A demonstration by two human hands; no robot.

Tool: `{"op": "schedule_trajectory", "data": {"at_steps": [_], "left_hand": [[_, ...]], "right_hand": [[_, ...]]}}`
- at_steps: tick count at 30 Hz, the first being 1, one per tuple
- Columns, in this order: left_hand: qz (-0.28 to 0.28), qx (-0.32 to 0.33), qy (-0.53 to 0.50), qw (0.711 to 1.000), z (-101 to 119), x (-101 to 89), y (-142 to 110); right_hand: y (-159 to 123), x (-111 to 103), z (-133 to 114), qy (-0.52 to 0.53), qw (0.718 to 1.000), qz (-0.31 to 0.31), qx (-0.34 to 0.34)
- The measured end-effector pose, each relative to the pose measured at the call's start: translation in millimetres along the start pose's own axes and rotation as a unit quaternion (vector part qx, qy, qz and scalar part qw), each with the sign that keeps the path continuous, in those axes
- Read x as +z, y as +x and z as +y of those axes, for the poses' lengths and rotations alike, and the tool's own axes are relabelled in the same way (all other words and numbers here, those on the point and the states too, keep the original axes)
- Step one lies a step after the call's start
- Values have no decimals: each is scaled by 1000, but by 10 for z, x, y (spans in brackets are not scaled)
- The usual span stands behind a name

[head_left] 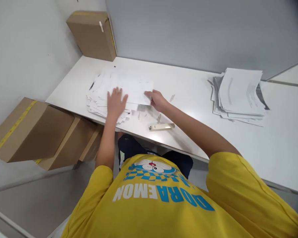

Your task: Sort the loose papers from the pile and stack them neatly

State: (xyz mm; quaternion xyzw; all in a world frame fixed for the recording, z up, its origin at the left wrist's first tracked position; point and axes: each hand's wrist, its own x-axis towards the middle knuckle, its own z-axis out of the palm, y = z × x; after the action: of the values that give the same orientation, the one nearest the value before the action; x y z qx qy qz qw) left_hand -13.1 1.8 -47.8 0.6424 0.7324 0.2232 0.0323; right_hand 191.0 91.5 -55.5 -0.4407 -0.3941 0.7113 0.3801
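Observation:
A loose pile of white paper sheets [114, 82] lies on the left part of a white table [188, 92]. My left hand [116, 103] rests flat on the pile's near edge with its fingers spread. My right hand [157, 99] grips the right edge of the top sheet [136, 89] between thumb and fingers. A small cream staple remover or lighter-like tool [162, 126] lies near the table's front edge, just right of my hands. Small paper scraps [141, 114] lie between the pile and the tool.
A second stack of paper [239, 96] sits at the table's right. A cardboard box [93, 34] stands in the back left corner. More cardboard boxes [32, 130] lie left of the table, below its level. A grey wall runs behind.

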Motion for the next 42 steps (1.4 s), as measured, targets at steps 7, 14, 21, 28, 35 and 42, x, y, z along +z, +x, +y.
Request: {"op": "schedule_trajectory", "data": {"at_steps": [7, 14, 21, 28, 35, 42], "left_hand": [[-55, 69, -51, 995, 345, -78, -268], [-12, -30, 11, 999, 47, -40, -213], [61, -34, -24, 997, 9, 110, -211], [58, -52, -5, 997, 71, 129, -221], [59, -105, 15, 993, -310, 20, -49], [166, -4, -48, 985, 121, -6, 92]], "right_hand": [[-55, -339, 76, 39, 998, 40, 21], [-96, -707, 30, 16, 996, 83, 17], [-111, -731, -32, -27, 995, 54, 74], [-23, -513, -5, -18, 997, 34, 73], [-111, -730, -152, 15, 999, 53, -3], [-235, -1052, -96, 8, 994, 97, -50]]}}
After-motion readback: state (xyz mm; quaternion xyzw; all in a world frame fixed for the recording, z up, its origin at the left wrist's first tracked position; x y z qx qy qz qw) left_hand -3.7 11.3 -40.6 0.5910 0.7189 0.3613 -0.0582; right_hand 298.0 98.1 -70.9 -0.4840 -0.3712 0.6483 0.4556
